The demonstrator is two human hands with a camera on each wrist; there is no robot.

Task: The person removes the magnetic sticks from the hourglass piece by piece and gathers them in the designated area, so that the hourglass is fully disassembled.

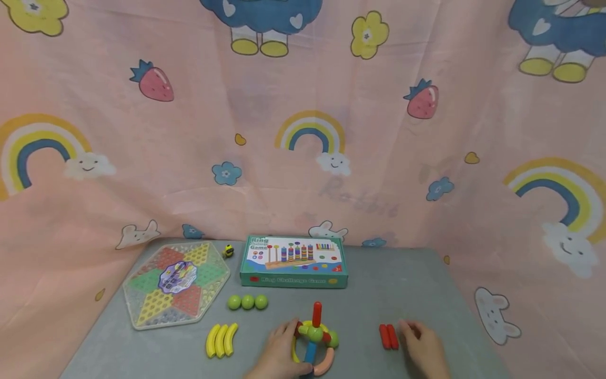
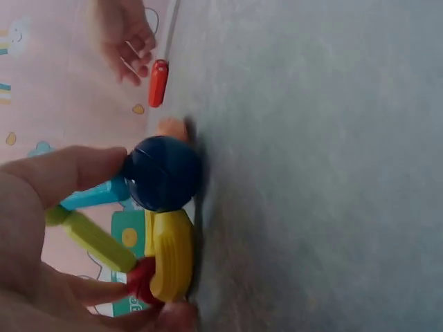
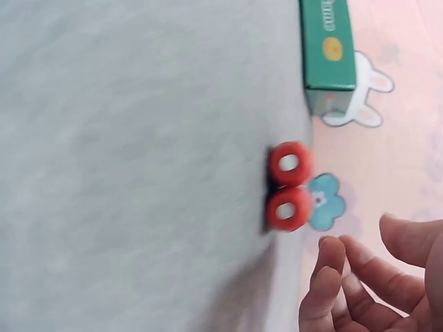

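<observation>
My left hand (image 1: 278, 353) grips the left and near side of a ball-and-stick toy model (image 1: 315, 333) standing on the table. In the left wrist view, its thumb presses a dark blue ball (image 2: 165, 173), while other fingers reach a red ball (image 2: 142, 280) and a yellow curved piece (image 2: 173, 256). A red stick (image 1: 317, 314) points up from the model's top, and a peach curved piece (image 1: 324, 363) lies low on its right. My right hand (image 1: 425, 351), fingers loosely bent and holding nothing, hovers just right of two red sticks (image 3: 289, 164) lying side by side.
Left of the model lie three yellow curved pieces (image 1: 221, 340) and three green balls (image 1: 248, 302). Farther back are a hexagonal Chinese checkers board (image 1: 151, 284), a small bee figure (image 1: 228, 251) and a green game box (image 1: 293, 281). A patterned pink cloth (image 1: 303, 200) hangs behind the table.
</observation>
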